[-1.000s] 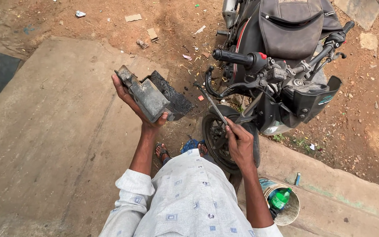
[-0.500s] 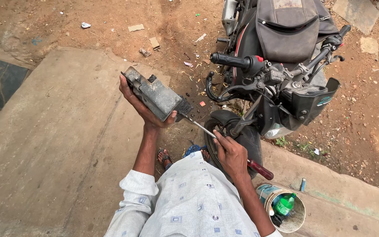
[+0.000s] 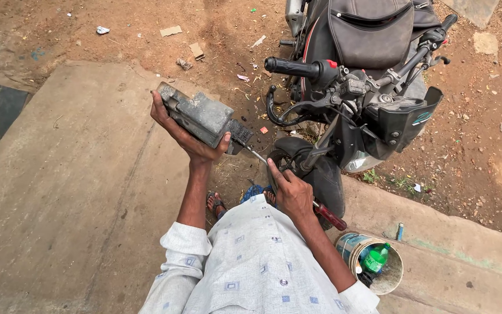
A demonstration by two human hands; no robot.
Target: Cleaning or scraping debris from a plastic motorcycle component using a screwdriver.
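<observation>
Left hand: cupped under the grey block part, fingers closed round it.
Right hand: gripped the screwdriver (red handle).
Axis: shaft ran up-left from the right hand; tip touched the block's near end.

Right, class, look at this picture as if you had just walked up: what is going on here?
A person stands on a concrete slab beside a parked motorcycle. The left hand holds up a dusty grey box-shaped part, tilted. The right hand grips a screwdriver with a red handle, its metal tip set against the lower end of the part. A small bucket holding a green bottle stands by the right arm.
</observation>
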